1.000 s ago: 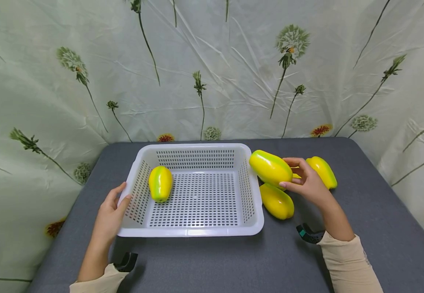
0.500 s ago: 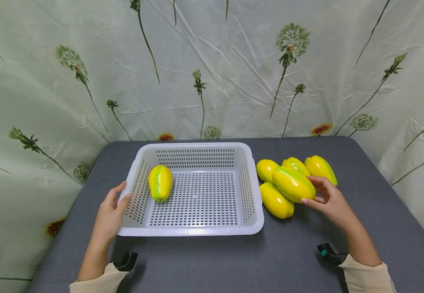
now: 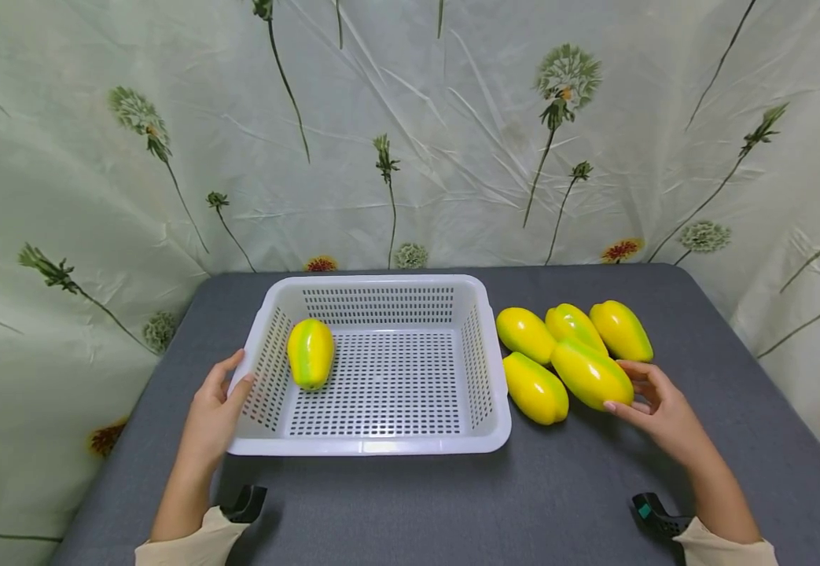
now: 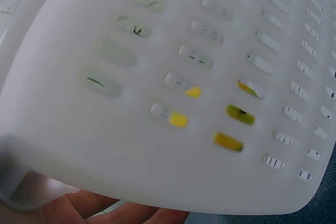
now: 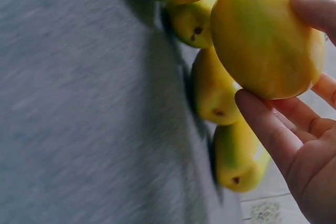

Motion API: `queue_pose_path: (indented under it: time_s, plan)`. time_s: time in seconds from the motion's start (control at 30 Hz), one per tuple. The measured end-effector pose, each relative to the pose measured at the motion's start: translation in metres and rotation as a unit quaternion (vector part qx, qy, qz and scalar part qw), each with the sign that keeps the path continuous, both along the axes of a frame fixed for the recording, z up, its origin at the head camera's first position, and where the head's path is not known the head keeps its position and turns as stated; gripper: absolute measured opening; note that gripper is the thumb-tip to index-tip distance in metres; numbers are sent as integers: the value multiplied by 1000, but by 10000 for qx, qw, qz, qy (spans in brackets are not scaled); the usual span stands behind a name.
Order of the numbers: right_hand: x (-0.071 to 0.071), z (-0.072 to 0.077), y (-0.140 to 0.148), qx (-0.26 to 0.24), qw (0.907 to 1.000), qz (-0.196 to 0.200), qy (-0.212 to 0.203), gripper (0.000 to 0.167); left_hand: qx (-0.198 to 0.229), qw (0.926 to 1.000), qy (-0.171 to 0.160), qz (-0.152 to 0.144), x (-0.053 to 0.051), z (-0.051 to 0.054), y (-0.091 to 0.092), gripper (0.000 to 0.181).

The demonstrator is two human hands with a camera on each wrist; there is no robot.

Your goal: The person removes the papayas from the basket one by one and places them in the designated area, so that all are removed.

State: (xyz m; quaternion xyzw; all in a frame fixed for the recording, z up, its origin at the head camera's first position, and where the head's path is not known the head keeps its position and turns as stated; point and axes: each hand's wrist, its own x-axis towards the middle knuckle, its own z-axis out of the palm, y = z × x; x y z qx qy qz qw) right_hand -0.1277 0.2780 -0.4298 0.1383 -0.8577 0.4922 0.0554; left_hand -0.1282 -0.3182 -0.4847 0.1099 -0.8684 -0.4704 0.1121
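Right-hand grip pinches a yellow fruit between thumb and fingers.

Counted six yellow-green fruits total: one left of center, sitting in the basket (just one of those), and five right of center, four on the table plus one in the fingers. Hands, two: left hand lower left, right hand lower right. Also two beige sleeves and two black wrist cameras near the bottom, one gray table.
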Motion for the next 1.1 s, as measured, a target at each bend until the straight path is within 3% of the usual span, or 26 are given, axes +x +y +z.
queue_pose_path:
  time_s: [0.33, 0.4, 0.6, 0.7, 0.77, 0.87, 0.97, 1.1]
  plan:
    - [11, -14, 5, 305, 9983, -229, -445, 59, 10, 10000, -24, -36, 1, 1, -1, 58]
    - [11, -16, 5, 336, 9976, -228, -563, 59, 8, 9999, -84, -65, 3, 9, 3, 59]
    - [10, -22, 2, 304, 9960, -179, -826, 64, 276, 9987, -362, -227, 18, 56, 27, 61]
    - [11, -23, 0, 272, 9963, -165, -799, 65, 284, 9984, -438, -234, 21, 65, 32, 63]
    - [11, -24, 0, 257, 9967, -148, -755, 65, 274, 9983, -427, -285, 21, 65, 32, 64]
    - [11, -24, -1, 244, 9969, -130, -742, 66, 276, 9986, -376, -258, 18, 57, 27, 64]
    - [12, -22, -2, 282, 9967, -143, -744, 66, 284, 9986, -287, -338, 15, 44, 19, 64]
    - [12, -20, -2, 336, 9977, -176, -566, 64, 159, 9993, -189, -283, 6, 20, 6, 63]
